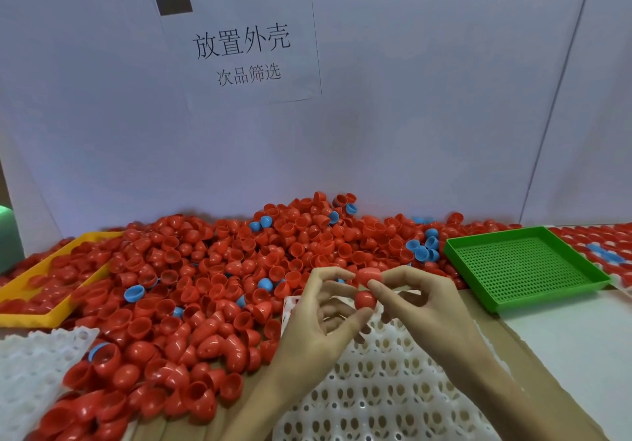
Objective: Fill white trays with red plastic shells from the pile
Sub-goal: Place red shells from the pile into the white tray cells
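A big pile of red plastic shells with a few blue ones mixed in covers the table's middle and left. Below my hands lies a white tray with rows of round pockets, and the pockets I can see hold nothing. My left hand and my right hand meet above the tray's far end. A red shell is pinched between my left thumb and fingers, with my right fingertips touching it. Another red shell sits between my right thumb and forefinger.
A green perforated tray stands at the right. A yellow tray with red shells is at the left. Another white tray lies at the lower left. A filled tray of shells shows at the far right. A white board with a paper sign rises behind.
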A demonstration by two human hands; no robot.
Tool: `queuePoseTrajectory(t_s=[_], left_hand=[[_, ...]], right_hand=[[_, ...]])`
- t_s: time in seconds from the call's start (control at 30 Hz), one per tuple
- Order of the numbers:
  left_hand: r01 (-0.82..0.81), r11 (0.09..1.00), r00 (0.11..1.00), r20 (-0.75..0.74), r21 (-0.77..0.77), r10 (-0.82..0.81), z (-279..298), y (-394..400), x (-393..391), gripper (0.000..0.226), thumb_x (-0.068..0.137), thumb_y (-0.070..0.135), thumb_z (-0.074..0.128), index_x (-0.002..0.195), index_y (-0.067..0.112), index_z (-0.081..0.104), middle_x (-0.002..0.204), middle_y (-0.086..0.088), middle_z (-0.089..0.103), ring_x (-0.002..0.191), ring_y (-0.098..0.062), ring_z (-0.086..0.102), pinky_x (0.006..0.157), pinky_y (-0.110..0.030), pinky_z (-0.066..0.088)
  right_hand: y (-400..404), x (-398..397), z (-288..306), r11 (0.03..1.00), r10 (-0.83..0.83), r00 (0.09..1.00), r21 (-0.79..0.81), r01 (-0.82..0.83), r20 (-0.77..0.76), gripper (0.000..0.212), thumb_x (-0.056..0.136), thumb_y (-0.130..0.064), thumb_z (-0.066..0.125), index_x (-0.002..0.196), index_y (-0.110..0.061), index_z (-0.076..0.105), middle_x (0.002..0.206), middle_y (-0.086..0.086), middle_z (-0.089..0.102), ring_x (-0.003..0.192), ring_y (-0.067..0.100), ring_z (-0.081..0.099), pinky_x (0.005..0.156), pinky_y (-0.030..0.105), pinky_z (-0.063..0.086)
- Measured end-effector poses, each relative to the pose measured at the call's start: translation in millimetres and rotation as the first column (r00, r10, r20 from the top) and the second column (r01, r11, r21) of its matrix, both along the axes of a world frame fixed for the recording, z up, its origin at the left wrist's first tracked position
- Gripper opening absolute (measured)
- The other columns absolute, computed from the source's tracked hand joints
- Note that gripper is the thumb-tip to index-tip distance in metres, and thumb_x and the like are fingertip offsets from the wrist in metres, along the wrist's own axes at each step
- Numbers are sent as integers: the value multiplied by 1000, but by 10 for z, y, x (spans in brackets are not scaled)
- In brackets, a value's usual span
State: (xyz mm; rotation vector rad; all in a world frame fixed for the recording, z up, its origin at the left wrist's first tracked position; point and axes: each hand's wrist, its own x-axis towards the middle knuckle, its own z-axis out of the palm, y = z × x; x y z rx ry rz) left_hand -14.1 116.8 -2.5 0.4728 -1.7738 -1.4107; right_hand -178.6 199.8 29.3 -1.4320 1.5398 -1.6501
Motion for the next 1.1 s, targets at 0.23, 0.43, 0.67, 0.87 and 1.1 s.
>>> queuePoseTrajectory(t_s=[0.23,0.43,0.67,0.87,1.1], left_hand=[[127,944,982,-173,304,-77,42,-53,38,32,108,27,50,128,4,60,107,-28,74,84,-34,72,75,-32,58],[94,947,992,-107,306,-64,16,-56,29,27,112,23,45,126,3,57,104,-26,75,83,-37,74,72,-33,59],[-166,986,986,20,-19,167,-39,-27,18,20,98,8,71,108,24,66,106,2,74,90,-23,77,78,-31,63],[-368,920,928,13,-137,373,-47,-131,100,29,92,1,75,84,29,76,94,6,78,85,-15,78,77,-22,60],[-336,929,933,77,-155,350,-41,-175,128,27,97,4,69,108,27,78,110,18,76,107,-1,72,92,-18,56]], right_hand=[[15,-38,-46,1000,-24,988,-18,22,-150,19,99,-26,69,103,-42,79,80,5,72,71,12,67,72,20,47],[26,13,-54,995,-101,943,-56,88,-316,18,96,-21,71,102,-36,79,108,-19,69,86,5,74,78,16,55],[6,8,-109,985,-173,873,-59,164,-457,18,97,-18,71,101,-34,79,103,-20,68,90,3,70,81,15,54],[-1,51,-219,998,-61,744,-16,67,-665,23,103,-21,62,120,-33,72,122,-22,53,111,-5,56,92,11,47],[-15,65,-303,999,48,737,51,-18,-674,39,105,-15,59,141,-30,63,131,-26,46,120,-12,48,96,1,35]])
